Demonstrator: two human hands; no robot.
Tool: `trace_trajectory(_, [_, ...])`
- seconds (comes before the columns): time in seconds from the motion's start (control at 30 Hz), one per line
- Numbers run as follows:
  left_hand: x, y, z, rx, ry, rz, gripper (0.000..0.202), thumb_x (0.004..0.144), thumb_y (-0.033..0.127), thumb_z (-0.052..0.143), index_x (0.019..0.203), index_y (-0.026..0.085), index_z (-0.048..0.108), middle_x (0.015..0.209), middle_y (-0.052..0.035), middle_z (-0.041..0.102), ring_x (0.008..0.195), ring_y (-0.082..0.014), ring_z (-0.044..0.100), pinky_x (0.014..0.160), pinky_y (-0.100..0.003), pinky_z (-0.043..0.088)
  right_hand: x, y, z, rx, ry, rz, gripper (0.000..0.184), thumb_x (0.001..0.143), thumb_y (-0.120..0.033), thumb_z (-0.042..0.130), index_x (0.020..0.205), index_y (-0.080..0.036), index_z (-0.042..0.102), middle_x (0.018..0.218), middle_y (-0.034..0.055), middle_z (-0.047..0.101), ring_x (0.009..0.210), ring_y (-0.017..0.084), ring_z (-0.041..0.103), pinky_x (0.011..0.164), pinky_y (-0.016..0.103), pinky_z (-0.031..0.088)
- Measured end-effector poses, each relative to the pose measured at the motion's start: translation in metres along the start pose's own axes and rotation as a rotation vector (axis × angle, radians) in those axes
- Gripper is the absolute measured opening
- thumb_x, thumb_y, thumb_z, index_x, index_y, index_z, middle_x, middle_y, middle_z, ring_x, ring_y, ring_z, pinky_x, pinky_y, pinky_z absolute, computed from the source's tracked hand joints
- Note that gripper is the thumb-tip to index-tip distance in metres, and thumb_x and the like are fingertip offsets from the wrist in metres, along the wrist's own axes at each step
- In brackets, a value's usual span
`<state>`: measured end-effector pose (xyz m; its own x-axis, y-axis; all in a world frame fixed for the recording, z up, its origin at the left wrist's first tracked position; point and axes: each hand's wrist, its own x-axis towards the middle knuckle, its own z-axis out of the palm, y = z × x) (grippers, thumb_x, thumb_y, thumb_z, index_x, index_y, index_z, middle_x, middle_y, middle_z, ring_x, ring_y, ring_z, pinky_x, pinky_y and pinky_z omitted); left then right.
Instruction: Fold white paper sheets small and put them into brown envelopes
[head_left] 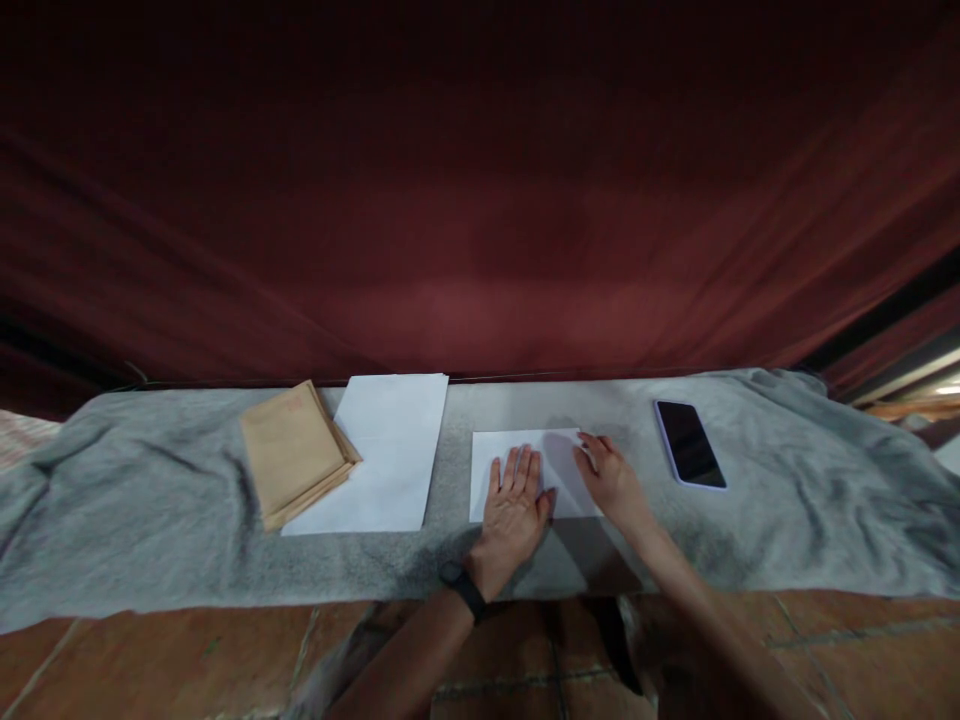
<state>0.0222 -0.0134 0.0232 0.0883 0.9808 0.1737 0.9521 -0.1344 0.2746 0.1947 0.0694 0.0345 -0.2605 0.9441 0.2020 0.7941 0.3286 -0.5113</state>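
A folded white sheet of paper (540, 460) lies on the grey cloth (150, 520) in front of me. My left hand (514, 510) rests flat on its left half, fingers stretched out and together; a black band is on that wrist. My right hand (611, 480) lies on the sheet's right edge, fingers bent down and pressing the paper near its far right corner. Neither hand grips anything.
A stack of white sheets (390, 450) lies to the left, with a pile of brown envelopes (295, 450) partly on top of it. A dark phone (690, 443) lies face up at the right. A dark red curtain (480, 200) hangs behind the table.
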Motion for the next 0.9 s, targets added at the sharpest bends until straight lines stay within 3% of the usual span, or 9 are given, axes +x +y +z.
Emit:
trace_trajectory(0.13, [0.010, -0.002, -0.002, 0.016, -0.058, -0.020, 0.057, 0.099, 0.023, 0.043, 0.156, 0.016, 0.038, 0.159, -0.0142, 0.044, 0.151, -0.0325, 0.034, 0.124, -0.058, 0.027, 0.006, -0.041, 0.039, 0.110, 0.004, -0.167, 0.054, 0.107, -0.040, 0.025, 0.147, -0.019, 0.054, 0.148, 0.0129, 0.058, 0.139, 0.024, 0.051, 0.116, 0.044, 0.043])
trace_trajectory(0.27, [0.018, -0.011, 0.001, 0.050, -0.045, -0.056, 0.065, 0.096, 0.018, 0.041, 0.160, 0.015, 0.029, 0.163, -0.0148, 0.039, 0.154, -0.0305, 0.027, 0.126, -0.055, 0.024, 0.000, -0.060, 0.062, -0.019, -0.041, -0.233, 0.054, 0.108, -0.035, 0.023, 0.151, -0.017, 0.050, 0.153, 0.0134, 0.054, 0.146, 0.024, 0.043, 0.122, 0.049, 0.034])
trace_trajectory(0.4, [0.018, -0.016, 0.005, 0.066, -0.049, -0.019, 0.065, 0.097, 0.018, 0.037, 0.161, 0.014, 0.026, 0.166, -0.0131, 0.032, 0.157, -0.0276, 0.019, 0.129, -0.054, 0.016, -0.004, -0.055, 0.062, -0.102, -0.015, -0.221, 0.055, 0.109, -0.036, 0.019, 0.152, -0.017, 0.048, 0.155, 0.0122, 0.051, 0.148, 0.023, 0.040, 0.123, 0.049, 0.030])
trace_trajectory(0.57, [0.017, -0.022, 0.003, 0.028, -0.030, -0.079, 0.059, 0.100, 0.017, 0.030, 0.157, 0.006, 0.032, 0.165, -0.0170, 0.033, 0.156, -0.0260, 0.022, 0.129, -0.049, 0.019, -0.008, -0.043, 0.058, -0.218, -0.002, -0.247, 0.054, 0.108, -0.034, 0.024, 0.151, -0.009, 0.047, 0.158, 0.0171, 0.045, 0.150, 0.027, 0.037, 0.123, 0.049, 0.029])
trace_trajectory(0.9, [0.012, -0.042, -0.001, 0.010, 0.074, -0.201, 0.063, 0.103, 0.040, 0.039, 0.157, 0.007, 0.033, 0.165, -0.0191, 0.031, 0.156, -0.0287, 0.021, 0.127, -0.050, 0.021, -0.019, -0.016, 0.045, -0.340, 0.082, -0.225, 0.059, 0.107, -0.041, 0.034, 0.156, -0.008, 0.038, 0.159, 0.0214, 0.042, 0.148, 0.033, 0.039, 0.119, 0.054, 0.031])
